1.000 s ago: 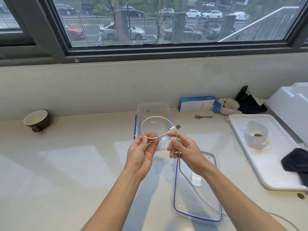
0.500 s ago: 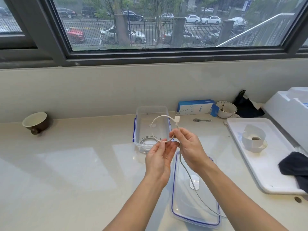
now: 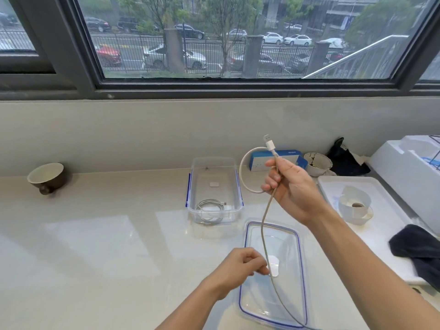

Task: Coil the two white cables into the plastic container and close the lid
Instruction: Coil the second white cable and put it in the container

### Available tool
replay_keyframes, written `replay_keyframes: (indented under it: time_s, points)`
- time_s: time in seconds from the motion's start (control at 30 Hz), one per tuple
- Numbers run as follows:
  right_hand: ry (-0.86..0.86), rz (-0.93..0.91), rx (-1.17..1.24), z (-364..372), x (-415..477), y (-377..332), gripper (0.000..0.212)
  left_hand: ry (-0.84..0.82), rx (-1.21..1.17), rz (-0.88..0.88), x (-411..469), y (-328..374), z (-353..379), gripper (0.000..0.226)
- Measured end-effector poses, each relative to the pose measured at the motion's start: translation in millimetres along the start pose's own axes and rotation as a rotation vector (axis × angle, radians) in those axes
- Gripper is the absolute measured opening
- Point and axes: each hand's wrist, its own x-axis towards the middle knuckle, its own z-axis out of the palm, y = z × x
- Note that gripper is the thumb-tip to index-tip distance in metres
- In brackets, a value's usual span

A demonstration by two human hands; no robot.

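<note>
The right hand (image 3: 295, 189) is gripping a loop of the long white USB cable (image 3: 262, 225) in curled fingers, while the left hand (image 3: 238, 267) is pinching its slack over the clear blue-rimmed lid (image 3: 285, 296). At eleven o'clock from that lid, the clear rectangular plastic container (image 3: 214, 161) is holding a second coiled white cable (image 3: 209, 207).

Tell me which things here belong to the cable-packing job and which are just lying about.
Job: held cable, coiled cable, plastic container, lid.
Lying about: brown cup, blue box, white tray, dark cloth.
</note>
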Motion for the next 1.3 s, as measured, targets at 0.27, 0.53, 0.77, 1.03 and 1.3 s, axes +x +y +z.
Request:
replay_keyframes:
  time_s: [0.27,0.53,0.77,1.03,1.3]
  points:
    - [0.04,0.086,0.105,-1,2,-16,0.036,-0.026,-0.048,0.077,-3,12,-11,0.047]
    - [-0.06,0.12,0.168,8,3,-27,0.032,-0.024,-0.173,0.133,1,22,19,0.016]
    - [-0.055,0.105,0.077,-11,5,-36,0.03,0.112,-0.285,0.157,-8,16,-26,0.018]
    - [-0.076,0.122,-0.013,-20,6,-38,0.031,0.173,-0.379,0.175,-18,46,-77,0.025]
    - [-0.143,0.058,-0.293,-19,4,-24,0.032,0.14,-0.627,0.13,-26,95,-93,0.023]
